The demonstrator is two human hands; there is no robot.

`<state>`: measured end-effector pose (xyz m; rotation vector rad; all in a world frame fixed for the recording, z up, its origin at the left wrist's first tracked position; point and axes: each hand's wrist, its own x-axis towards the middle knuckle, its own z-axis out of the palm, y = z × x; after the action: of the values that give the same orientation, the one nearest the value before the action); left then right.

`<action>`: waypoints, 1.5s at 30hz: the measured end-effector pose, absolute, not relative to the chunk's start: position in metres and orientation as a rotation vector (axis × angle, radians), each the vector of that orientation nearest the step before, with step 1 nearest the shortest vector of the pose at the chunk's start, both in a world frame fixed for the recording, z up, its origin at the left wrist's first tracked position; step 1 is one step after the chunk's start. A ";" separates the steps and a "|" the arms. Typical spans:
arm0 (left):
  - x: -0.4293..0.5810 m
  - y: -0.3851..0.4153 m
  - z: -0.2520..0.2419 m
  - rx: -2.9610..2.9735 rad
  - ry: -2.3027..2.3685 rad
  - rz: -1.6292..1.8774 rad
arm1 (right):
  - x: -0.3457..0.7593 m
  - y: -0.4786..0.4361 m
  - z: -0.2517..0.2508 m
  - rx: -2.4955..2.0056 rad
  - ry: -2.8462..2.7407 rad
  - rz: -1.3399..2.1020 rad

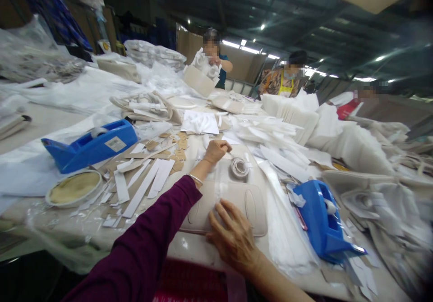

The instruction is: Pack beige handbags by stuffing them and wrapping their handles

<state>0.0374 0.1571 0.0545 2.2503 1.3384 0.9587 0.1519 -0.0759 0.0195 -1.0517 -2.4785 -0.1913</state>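
Observation:
A beige bag (237, 198) lies flat on the table before me, with an oval outline on each side and a pale strip down its middle. My right hand (233, 234) rests on its near part, fingers stretched out over the end of that strip. Farther up, my left hand (215, 152) is closed in a pinch above the bag's far part. Whatever its fingertips hold is too small to make out. Just right of it sits a rolled beige strap (240, 167) with white wrapping.
Blue tape dispensers (91, 145) stand left and right. A round tin (74, 188), white paper strips (144, 187) and cardboard scraps lie to the left. White foam sheets (291, 112) are stacked at the far right. Two people work across the table; another shows farther right.

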 end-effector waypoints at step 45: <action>-0.021 -0.021 -0.009 2.776 0.665 0.876 | 0.129 -0.202 0.025 -1.046 -2.052 -0.075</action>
<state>-0.0214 -0.0214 -0.0087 2.7764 0.6647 0.8758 0.1288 -0.2021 0.0254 -1.0465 -2.0517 -0.0751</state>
